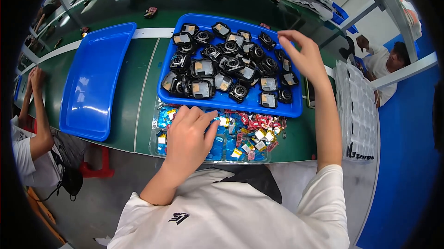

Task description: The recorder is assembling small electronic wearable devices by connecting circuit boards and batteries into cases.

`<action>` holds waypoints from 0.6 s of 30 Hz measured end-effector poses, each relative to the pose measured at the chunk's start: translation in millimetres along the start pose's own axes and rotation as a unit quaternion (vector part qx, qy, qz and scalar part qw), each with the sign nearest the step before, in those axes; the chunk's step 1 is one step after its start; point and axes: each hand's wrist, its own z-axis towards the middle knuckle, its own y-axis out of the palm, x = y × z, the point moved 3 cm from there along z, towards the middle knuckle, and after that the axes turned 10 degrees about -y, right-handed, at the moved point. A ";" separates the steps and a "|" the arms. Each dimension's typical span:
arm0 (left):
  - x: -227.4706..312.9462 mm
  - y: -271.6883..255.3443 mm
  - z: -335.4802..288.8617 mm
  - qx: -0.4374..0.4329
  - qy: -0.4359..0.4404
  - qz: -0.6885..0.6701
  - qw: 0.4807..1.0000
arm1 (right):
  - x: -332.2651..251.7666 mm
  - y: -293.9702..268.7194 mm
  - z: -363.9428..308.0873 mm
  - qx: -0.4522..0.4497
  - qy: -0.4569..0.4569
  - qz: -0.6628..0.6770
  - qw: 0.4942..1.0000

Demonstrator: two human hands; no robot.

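Observation:
A blue tray [231, 107] holds a heap of black smartwatch bodies [232, 64], some with round sensor backs up, others showing pale rectangular insides. My right hand [306, 59] hovers at the tray's far right rim, thumb and fingers apart, with nothing visible in them. On the near side, my left hand [187, 133] is over a clear plastic tray [155, 145], its fingers bent and its thumb apart from the index finger. Small yellow-and-white battery cells [260, 135] and red circuit pieces [266, 121] lie piled there beside blue film. My left palm hides part of this tray.
Another blue tray [95, 82] lies to the left on the green bench [143, 91]. Stacked clear plastic trays [356, 110] stand at the right. Small parts [151, 12] sit along the far strip. Other people are at the left and right, and a red stool [99, 165] is below.

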 end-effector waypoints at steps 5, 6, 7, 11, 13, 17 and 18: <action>-2.5 7.5 2.7 -0.050 -0.021 0.032 0.998 | -84.8 4.0 -73.4 -0.010 -0.119 0.077 0.990; -2.5 7.5 2.1 -0.063 -0.023 0.035 0.997 | -91.2 9.0 -85.1 -0.022 -0.124 0.074 0.989; -3.0 7.7 1.6 -0.067 -0.022 0.035 0.997 | -96.6 13.9 -95.0 -0.033 -0.129 0.068 0.989; 4.1 0.6 0.5 -0.074 -0.018 -0.022 0.997 | -104.8 30.3 -120.2 0.028 -0.116 0.064 0.991; 8.2 -4.7 0.3 -0.059 -0.004 -0.049 0.997 | -114.3 34.7 -122.0 0.061 -0.095 0.033 0.993; 12.3 -10.2 -2.8 -0.057 -0.004 -0.129 0.990 | -115.8 53.2 -122.9 0.034 -0.129 0.127 0.983; 11.0 -10.4 -4.2 -0.069 -0.032 -0.159 0.984 | -115.5 53.4 -123.6 0.036 -0.127 0.128 0.983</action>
